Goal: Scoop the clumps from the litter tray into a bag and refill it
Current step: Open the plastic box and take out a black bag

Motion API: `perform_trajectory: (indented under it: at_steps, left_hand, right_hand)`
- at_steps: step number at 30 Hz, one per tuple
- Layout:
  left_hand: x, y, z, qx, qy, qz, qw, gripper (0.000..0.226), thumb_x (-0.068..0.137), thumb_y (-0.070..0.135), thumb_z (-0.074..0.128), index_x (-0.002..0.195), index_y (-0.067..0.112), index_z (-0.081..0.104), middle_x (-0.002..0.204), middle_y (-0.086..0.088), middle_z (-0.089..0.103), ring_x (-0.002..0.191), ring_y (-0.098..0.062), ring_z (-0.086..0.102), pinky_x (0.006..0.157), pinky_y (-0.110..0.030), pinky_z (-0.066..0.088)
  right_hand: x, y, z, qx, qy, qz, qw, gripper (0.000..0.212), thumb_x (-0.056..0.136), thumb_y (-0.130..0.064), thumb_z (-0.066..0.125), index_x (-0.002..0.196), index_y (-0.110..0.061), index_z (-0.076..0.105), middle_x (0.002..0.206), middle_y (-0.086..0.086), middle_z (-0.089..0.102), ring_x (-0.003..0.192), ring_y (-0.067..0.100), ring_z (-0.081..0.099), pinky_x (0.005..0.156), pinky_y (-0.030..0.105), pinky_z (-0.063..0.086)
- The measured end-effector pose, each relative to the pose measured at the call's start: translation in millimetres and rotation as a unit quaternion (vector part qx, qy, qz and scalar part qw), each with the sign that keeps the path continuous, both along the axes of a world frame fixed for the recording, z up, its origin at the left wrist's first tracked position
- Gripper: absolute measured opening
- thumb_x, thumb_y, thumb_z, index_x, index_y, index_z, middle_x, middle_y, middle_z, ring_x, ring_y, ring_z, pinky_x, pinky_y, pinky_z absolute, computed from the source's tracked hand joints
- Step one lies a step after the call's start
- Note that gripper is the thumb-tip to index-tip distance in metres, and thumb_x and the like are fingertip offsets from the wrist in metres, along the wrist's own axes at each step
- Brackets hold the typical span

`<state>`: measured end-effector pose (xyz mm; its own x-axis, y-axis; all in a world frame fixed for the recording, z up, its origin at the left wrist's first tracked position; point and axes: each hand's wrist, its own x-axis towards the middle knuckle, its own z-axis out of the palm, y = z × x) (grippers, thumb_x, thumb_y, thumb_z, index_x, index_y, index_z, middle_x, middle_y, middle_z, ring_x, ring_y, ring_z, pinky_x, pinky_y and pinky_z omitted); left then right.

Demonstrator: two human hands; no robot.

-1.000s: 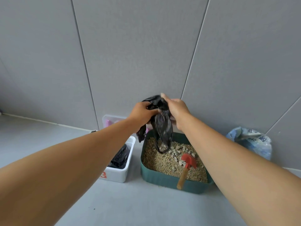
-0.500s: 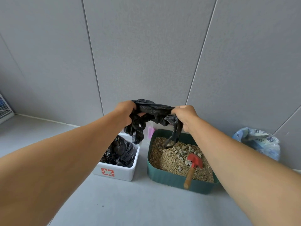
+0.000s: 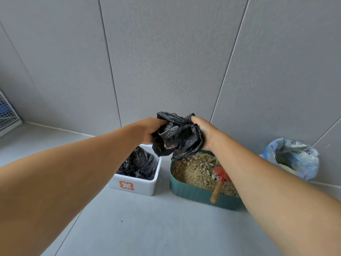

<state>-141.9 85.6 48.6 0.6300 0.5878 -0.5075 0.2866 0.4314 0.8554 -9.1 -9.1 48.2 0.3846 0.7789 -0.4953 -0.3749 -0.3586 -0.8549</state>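
A crumpled black plastic bag (image 3: 177, 134) hangs in the air between my two hands, above the gap between two containers. My left hand (image 3: 147, 129) grips its left side and my right hand (image 3: 204, 131) grips its right side. Below stands a dark green litter tray (image 3: 195, 192) filled with tan litter and some grey clumps (image 3: 207, 165). A small red scoop (image 3: 220, 175) with a wooden handle rests in the tray, its handle leaning over the front rim.
A white box (image 3: 145, 185) with a red mark holds more black bags, left of the tray. An open blue-and-white litter sack (image 3: 293, 157) stands by the wall at right. A wire cage (image 3: 7, 113) edge shows far left. Grey walls stand close behind.
The bag has gone from a stretched strip to a bunched mass, with my hands drawn closer together. The view has shifted slightly to the left.
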Motion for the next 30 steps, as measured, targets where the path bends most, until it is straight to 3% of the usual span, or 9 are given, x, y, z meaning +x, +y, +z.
perform_trajectory:
  at_steps: [3,5,7,12,16,20,25,27,30]
  left_hand:
    - [2,-12,-8,0.08,0.078,0.048,0.993,0.021,0.098,0.004,0.039,0.084,0.001,0.053,0.072,-0.012,0.057,0.06,-0.022,0.057,0.059,-0.033,0.054]
    - [-1,-18,-12,0.111,0.109,0.052,0.986,0.025,0.099,0.002,0.034,0.08,0.002,0.051,0.071,-0.009,0.05,0.057,-0.019,0.048,0.052,-0.028,0.046]
    - [-9,-22,-24,0.11,0.105,0.043,0.987,0.028,0.099,-0.001,0.031,0.084,0.0,0.055,0.079,-0.01,0.052,0.061,-0.019,0.047,0.059,-0.028,0.047]
    - [-50,-46,-65,0.06,0.166,-0.091,0.98,0.019,0.091,0.013,0.046,0.084,0.004,0.06,0.088,-0.021,0.061,0.082,-0.032,0.059,0.084,-0.05,0.05]
    - [-68,-80,-106,-0.029,0.154,-0.154,0.975,0.026,0.093,0.03,0.05,0.082,0.01,0.064,0.082,-0.01,0.067,0.072,-0.025,0.061,0.071,-0.032,0.048]
    - [-75,-99,-141,-0.103,0.151,-0.185,0.966,0.029,0.092,0.022,0.041,0.074,0.006,0.057,0.066,-0.009,0.062,0.055,-0.02,0.057,0.054,-0.025,0.048]
    - [-84,-114,-167,-0.086,0.248,-0.34,0.903,0.033,0.096,0.015,0.039,0.071,0.003,0.057,0.06,-0.01,0.061,0.043,-0.016,0.055,0.047,-0.021,0.048]
    - [-81,-116,-172,-0.064,0.262,-0.311,0.911,0.029,0.096,0.014,0.043,0.074,0.002,0.056,0.06,-0.011,0.061,0.042,-0.017,0.055,0.045,-0.022,0.047]
    - [-69,-110,-175,-0.105,0.21,-0.19,0.953,0.023,0.098,0.01,0.042,0.086,-0.001,0.058,0.067,-0.016,0.067,0.049,-0.025,0.065,0.046,-0.031,0.054]
  right_hand:
    - [-22,-4,-13,-0.018,0.008,0.052,0.998,0.037,0.1,-0.039,0.047,0.097,-0.006,0.065,0.099,0.016,0.069,0.086,0.028,0.065,0.075,0.035,0.053]
    - [-37,-10,-26,-0.025,0.026,0.088,0.995,0.045,0.097,-0.046,0.051,0.107,-0.006,0.067,0.105,0.016,0.071,0.093,0.029,0.067,0.083,0.036,0.054]
    - [-51,-23,-43,-0.043,0.038,0.122,0.991,0.051,0.094,-0.052,0.052,0.115,-0.008,0.068,0.108,0.014,0.072,0.1,0.029,0.068,0.089,0.037,0.053]
    - [-74,-71,-85,-0.12,0.012,0.164,0.979,0.039,0.1,-0.038,0.05,0.099,-0.004,0.069,0.097,0.013,0.074,0.09,0.029,0.07,0.085,0.037,0.056]
    - [-77,-104,-109,-0.187,-0.026,0.186,0.964,0.034,0.1,-0.032,0.052,0.083,-0.006,0.067,0.07,0.005,0.074,0.075,0.023,0.069,0.075,0.032,0.056]
    - [-74,-126,-136,-0.242,-0.038,0.159,0.957,0.024,0.101,-0.025,0.05,0.095,-0.007,0.066,0.086,0.013,0.073,0.083,0.031,0.07,0.078,0.039,0.059]
    - [-71,-154,-154,-0.318,-0.004,0.239,0.917,0.03,0.1,-0.019,0.045,0.082,-0.005,0.064,0.071,0.008,0.07,0.066,0.022,0.067,0.062,0.026,0.056]
    - [-67,-159,-155,-0.314,0.041,0.258,0.913,0.034,0.099,-0.029,0.048,0.08,-0.008,0.067,0.074,0.006,0.073,0.07,0.02,0.068,0.07,0.026,0.055]
    - [-56,-160,-158,-0.316,0.012,0.235,0.919,0.03,0.095,-0.031,0.057,0.079,-0.007,0.067,0.071,0.006,0.073,0.07,0.02,0.067,0.073,0.028,0.054]
